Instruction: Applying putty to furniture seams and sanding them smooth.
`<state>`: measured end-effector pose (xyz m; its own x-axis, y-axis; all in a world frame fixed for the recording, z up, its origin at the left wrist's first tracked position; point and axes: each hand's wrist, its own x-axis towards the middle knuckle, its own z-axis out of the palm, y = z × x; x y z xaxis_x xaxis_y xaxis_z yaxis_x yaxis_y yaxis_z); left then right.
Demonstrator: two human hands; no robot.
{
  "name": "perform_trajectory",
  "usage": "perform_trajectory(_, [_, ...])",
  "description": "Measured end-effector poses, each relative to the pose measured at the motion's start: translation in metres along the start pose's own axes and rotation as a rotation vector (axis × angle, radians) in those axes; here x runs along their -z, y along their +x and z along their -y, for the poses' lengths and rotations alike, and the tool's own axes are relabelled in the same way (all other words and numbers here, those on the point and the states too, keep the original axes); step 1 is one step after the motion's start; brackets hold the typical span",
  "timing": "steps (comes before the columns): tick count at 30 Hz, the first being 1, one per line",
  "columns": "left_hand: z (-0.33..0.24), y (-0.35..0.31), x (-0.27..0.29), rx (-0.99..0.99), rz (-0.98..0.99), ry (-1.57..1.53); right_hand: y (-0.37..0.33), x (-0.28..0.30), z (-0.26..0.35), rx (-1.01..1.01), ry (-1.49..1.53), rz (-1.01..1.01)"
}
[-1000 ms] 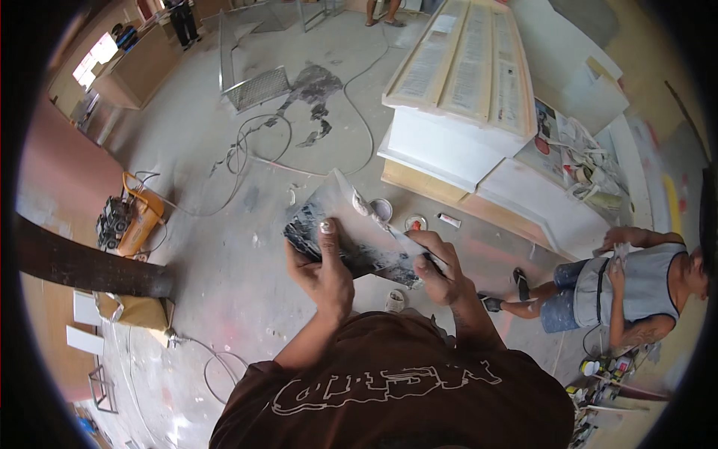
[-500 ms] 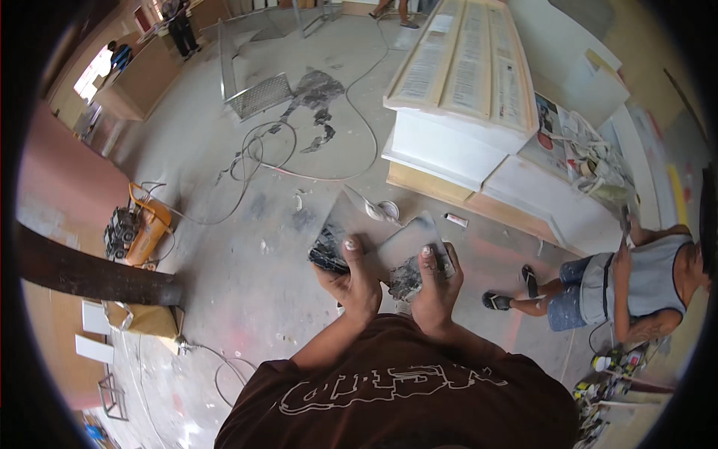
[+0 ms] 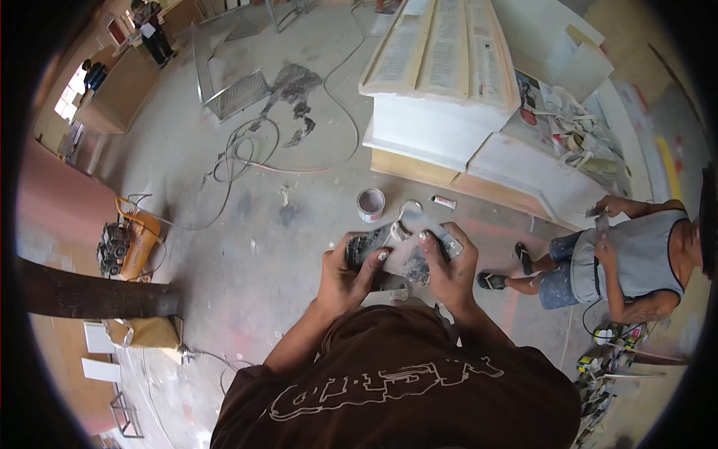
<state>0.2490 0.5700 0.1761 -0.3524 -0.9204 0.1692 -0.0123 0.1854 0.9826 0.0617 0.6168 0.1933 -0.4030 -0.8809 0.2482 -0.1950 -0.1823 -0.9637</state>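
Observation:
In front of my chest, I hold two flat putty spreaders crusted with dark, dried residue. My left hand (image 3: pixel 345 275) is closed on the left spreader (image 3: pixel 362 245), thumb on its face. The right spreader (image 3: pixel 413 266) is gripped by my right hand (image 3: pixel 453 263), also with the thumb on top. The two blades meet or overlap; which edge lies on top I cannot tell. A pale grey dab of putty (image 3: pixel 402 230) sits where they come together. Just beyond the hands, an open can (image 3: pixel 370 204) stands on the floor, with a small white tube (image 3: pixel 443 202) to its right.
A white cabinet-like piece (image 3: pixel 430 127) stands ahead to the right. At the right, a person (image 3: pixel 636 254) in a grey tank top holds a flat tool. An orange compressor (image 3: pixel 142 239) stands left; its hose (image 3: pixel 224 202) coils across the floor. Two people are far left.
Both spreaders have turned inward from pointing ahead and come together, with the putty now between them. My hands have turned with them. The open can shows more fully.

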Motion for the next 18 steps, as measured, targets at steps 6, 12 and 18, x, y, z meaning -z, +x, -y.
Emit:
perform_trajectory(6, [0.012,-0.001,0.0,0.105,0.087,-0.061,-0.001,-0.002,-0.038,0.134,0.07,-0.225])
perform_trajectory(12, [0.003,0.015,-0.022,0.37,-0.52,-0.901,0.006,-0.009,-0.034,0.101,0.354,-0.4])
perform_trajectory(18, [-0.002,-0.008,-0.043,0.228,-0.602,-0.748,-0.025,-0.036,-0.036,0.338,0.366,-0.132])
